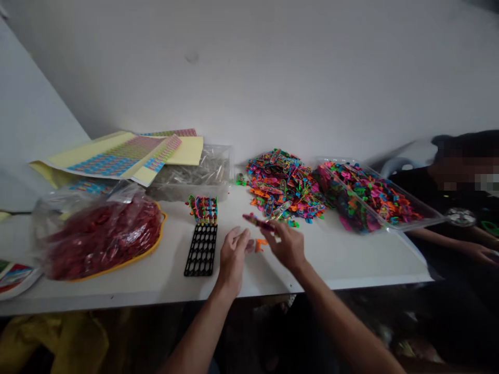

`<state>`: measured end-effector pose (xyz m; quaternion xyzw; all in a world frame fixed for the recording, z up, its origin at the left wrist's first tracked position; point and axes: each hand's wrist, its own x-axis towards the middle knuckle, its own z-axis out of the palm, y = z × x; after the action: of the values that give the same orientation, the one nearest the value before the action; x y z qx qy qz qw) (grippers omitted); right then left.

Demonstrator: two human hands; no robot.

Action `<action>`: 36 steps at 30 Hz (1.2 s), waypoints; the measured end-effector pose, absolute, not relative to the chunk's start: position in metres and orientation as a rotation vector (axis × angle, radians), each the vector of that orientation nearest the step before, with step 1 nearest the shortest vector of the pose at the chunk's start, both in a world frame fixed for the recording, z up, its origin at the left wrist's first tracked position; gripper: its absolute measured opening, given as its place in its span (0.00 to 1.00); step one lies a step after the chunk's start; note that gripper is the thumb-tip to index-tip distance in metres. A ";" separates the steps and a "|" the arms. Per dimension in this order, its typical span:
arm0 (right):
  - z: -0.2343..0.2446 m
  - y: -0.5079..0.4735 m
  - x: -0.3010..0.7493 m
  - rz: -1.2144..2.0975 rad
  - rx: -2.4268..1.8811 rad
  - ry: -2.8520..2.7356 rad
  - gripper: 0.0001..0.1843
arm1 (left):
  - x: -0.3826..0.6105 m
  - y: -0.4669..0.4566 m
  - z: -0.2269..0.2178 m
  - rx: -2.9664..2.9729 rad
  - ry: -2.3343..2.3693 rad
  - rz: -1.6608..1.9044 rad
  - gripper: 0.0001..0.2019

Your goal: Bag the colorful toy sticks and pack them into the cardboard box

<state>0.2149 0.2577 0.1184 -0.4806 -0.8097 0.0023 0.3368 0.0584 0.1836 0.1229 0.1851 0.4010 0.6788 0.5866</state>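
My right hand (287, 245) grips a small dark-red toy skateboard (255, 222), its free end pointing left above the table. In front of it, my left hand (234, 254) has its fingers closed at the tips around a small orange plastic piece (261, 244); motion blurs the exact hold. Left of my left hand lies a black slotted rack (200, 252). Several colourful toy skateboards (205, 206) stand packed at its far end. Beyond my hands rises a heap of colourful toy skateboards (283, 187).
A clear bin (413, 226) of bright plastic pieces sits right, beside a seated person (463, 182). On the left are a bag of dark-red pieces (105, 234) in a yellow-rimmed basket (162, 223), sticker sheets (117, 156) and another clear bin (218, 189). The white table (351, 265) ends near me.
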 end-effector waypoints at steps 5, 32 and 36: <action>0.096 0.160 0.181 0.447 -1.054 -2.091 0.15 | 0.054 0.175 0.134 0.070 0.586 1.605 0.17; 0.118 0.115 0.171 1.557 -1.056 -1.154 0.24 | -0.016 0.089 0.122 0.885 0.636 0.954 0.39; 0.105 0.107 0.154 1.739 -1.087 -0.701 0.28 | 0.006 0.094 0.111 0.886 0.715 1.346 0.26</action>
<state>0.1541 0.1074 0.1052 -0.4431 -0.2857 0.7092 0.4680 0.0058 0.0936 0.1115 0.3879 0.3132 0.5891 0.6359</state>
